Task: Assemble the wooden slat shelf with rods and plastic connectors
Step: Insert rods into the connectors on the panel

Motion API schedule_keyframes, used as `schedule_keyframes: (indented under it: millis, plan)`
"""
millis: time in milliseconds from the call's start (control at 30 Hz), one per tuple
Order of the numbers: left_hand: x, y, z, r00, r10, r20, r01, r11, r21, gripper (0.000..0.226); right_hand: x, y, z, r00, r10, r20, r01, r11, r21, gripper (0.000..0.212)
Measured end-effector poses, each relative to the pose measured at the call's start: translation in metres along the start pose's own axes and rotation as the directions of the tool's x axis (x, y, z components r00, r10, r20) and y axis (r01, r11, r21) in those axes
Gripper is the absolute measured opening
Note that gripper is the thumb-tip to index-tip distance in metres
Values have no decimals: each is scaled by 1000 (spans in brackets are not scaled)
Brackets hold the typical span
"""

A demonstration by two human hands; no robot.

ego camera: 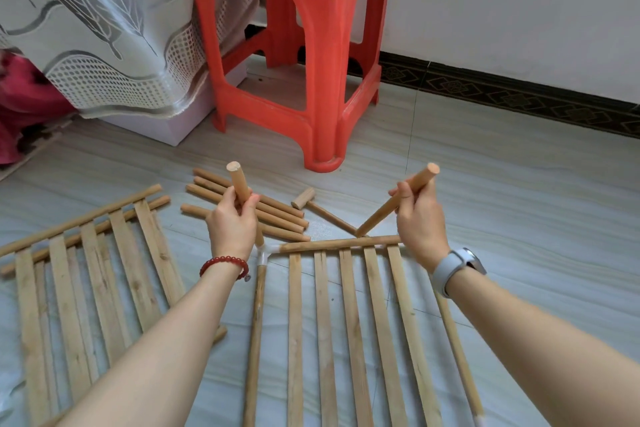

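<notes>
Early on: left hand [230,222] seats one rod [242,191] in the corner connector [264,253], right hand [420,218] grips another rod [398,201], spare rods [277,215] wait at 12 o'clock.

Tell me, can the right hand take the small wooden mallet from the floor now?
Probably not at once: the right hand already grips a rod. The mallet lies uncovered on the floor between both hands, so the way looks free once that rod is put down.

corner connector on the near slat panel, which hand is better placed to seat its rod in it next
Left. The left hand holds its rod nearly upright just above the white corner connector; the right hand's rod slants away.
</notes>
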State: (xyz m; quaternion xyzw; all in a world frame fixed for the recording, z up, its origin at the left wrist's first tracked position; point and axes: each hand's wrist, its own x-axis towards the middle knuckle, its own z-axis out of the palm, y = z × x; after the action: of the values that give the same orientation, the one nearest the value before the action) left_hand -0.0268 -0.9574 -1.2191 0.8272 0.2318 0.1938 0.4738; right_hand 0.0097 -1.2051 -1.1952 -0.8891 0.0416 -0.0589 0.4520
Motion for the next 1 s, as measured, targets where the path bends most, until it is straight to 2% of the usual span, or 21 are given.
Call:
schedule_keyframes:
  millis: [133,267,567,800,1000]
  plan:
    - [-3,-1,-3,1000,4,-2,-4,1000,26,16,12,18,-42,988,31,-153,-52,990,-134,24]
    - [-8,3,5,999,43,6,-43,998,46,17,11,33,-62,975,67,-212,-103,981,-164,23]
    - [-9,9,4,997,47,61,-51,997,63,16,16,46,-69,986,86,-143,-110,979,-172,19]
    - [-22,10,3,997,34,73,-39,997,65,14,1,53,-67,995,27,-94,-50,966,-255,18]
    - [-32,10,1,996,25,84,-30,998,57,12,-6,59,-79,992,88,-95,-106,975,-196,12]
